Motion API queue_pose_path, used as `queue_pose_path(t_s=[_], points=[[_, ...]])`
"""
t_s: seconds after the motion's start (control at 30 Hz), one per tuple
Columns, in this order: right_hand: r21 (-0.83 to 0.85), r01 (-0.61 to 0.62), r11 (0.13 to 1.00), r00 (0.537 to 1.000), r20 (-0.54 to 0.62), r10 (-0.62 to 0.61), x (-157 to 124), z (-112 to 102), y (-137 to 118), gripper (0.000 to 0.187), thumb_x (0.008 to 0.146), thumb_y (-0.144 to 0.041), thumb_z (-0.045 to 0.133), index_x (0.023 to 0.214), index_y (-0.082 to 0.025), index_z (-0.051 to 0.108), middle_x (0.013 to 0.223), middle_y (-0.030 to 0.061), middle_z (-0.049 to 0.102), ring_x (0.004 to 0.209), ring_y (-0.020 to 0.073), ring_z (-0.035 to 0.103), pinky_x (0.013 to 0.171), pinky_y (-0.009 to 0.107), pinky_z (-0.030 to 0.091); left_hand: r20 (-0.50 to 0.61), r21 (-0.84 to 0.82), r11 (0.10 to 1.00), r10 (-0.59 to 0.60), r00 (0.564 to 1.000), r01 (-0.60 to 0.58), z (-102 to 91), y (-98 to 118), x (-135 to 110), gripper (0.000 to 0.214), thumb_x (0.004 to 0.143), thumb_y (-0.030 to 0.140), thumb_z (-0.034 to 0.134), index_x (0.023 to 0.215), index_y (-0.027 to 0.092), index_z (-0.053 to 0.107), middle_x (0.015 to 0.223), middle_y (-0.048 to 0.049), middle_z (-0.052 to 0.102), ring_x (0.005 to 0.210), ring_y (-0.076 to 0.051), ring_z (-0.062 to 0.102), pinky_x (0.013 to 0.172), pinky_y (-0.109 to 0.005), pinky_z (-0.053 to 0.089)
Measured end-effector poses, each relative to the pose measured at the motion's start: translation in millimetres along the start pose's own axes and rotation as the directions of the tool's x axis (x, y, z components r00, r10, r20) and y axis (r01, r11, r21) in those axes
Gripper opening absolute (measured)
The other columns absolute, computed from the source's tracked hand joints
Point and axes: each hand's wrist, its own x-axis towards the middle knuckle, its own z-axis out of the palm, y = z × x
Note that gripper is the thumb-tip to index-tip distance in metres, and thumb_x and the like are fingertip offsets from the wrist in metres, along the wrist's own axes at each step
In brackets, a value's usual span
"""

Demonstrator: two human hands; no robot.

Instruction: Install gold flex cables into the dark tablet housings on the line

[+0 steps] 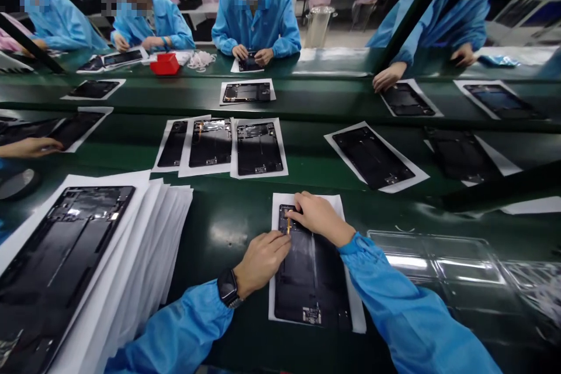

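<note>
A black tablet housing [313,274] lies on a white paper sheet [357,307] on the green bench in front of me. Over its upper left corner runs a thin orange flex cable [288,223]. My left hand [263,260], with a dark watch on the wrist, pinches the cable's lower end at the housing's left edge. My right hand [322,217] reaches in from the right, its fingers closed at the cable's upper end. The fingertips hide part of the cable and the corner beneath it.
At left rises a stack of housings on paper sheets [173,234]. A clear plastic tray [438,269] lies at right, near white strips [539,286]. Beyond, more housings [260,149] rest on the line. Co-workers in blue sit opposite, near a red box [165,64]; another person's hand [33,147] reaches in at left.
</note>
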Motion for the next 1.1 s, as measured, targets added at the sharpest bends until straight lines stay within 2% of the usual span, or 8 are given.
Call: queue_pose_path(t_s=[0.33,0.63,0.87,1.0,1.1], points=[[-0.024,0.003,1.0,1.0,-0.001,-0.003,-1.6,-3.1,-1.4,0.027,0.091,-0.045,0.062,0.09,-0.019,0.056,0.089,0.0036,0.062,0.067,0.0179,0.058,0.056,0.03,0.027,-0.027,0.023,1.0,0.007,1.0,-0.007,-0.8,2.1,1.1,0.022,0.1,0.015,0.044,0.103,0.011,0.065,0.108,-0.0077,0.07,0.099,-0.019,0.062,0.081,-0.032,0.054],[-0.02,-0.001,1.0,1.0,0.004,0.001,0.0,-0.9,-0.1,0.027,0.09,-0.045,0.063,0.088,-0.02,0.055,0.088,0.0028,0.061,0.068,0.0178,0.059,0.055,0.03,0.026,0.047,0.052,0.999,0.012,0.999,-0.014,2.7,1.5,-0.7,0.026,0.1,0.015,0.041,0.105,0.011,0.065,0.112,-0.0099,0.069,0.101,-0.019,0.061,0.08,-0.032,0.054],[-0.013,-0.012,1.0,1.0,0.021,0.012,0.0,-3.5,-1.5,0.026,0.09,-0.045,0.063,0.089,-0.019,0.055,0.089,0.004,0.062,0.07,0.018,0.06,0.056,0.03,0.028,0.077,0.06,0.998,0.016,0.997,-0.021,-2.6,5.5,4.9,0.029,0.1,0.013,0.036,0.103,0.009,0.065,0.11,-0.0115,0.069,0.099,-0.021,0.062,0.077,-0.032,0.055],[-0.018,-0.039,0.999,0.997,0.062,0.04,-0.9,-10.1,-6.9,0.027,0.09,-0.045,0.062,0.092,-0.018,0.057,0.092,0.0063,0.062,0.074,0.0195,0.061,0.059,0.029,0.033,0.094,0.036,0.999,0.017,0.995,-0.02,-7.4,6.7,7.2,0.022,0.1,0.019,0.045,0.098,0.01,0.065,0.108,-0.0105,0.069,0.099,-0.022,0.062,0.078,-0.034,0.056],[0.05,-0.073,0.996,0.996,0.048,0.07,-8.1,-19.3,-9.1,0.02,0.096,-0.036,0.055,0.093,-0.016,0.059,0.095,0.009,0.061,0.079,0.0202,0.062,0.066,0.029,0.039,0.12,-0.045,0.999,-0.019,0.993,0.025,-13.4,5.1,7.0,0.023,0.097,0.029,0.054,0.105,0.01,0.063,0.109,-0.0099,0.068,0.103,-0.023,0.06,0.085,-0.036,0.055]])
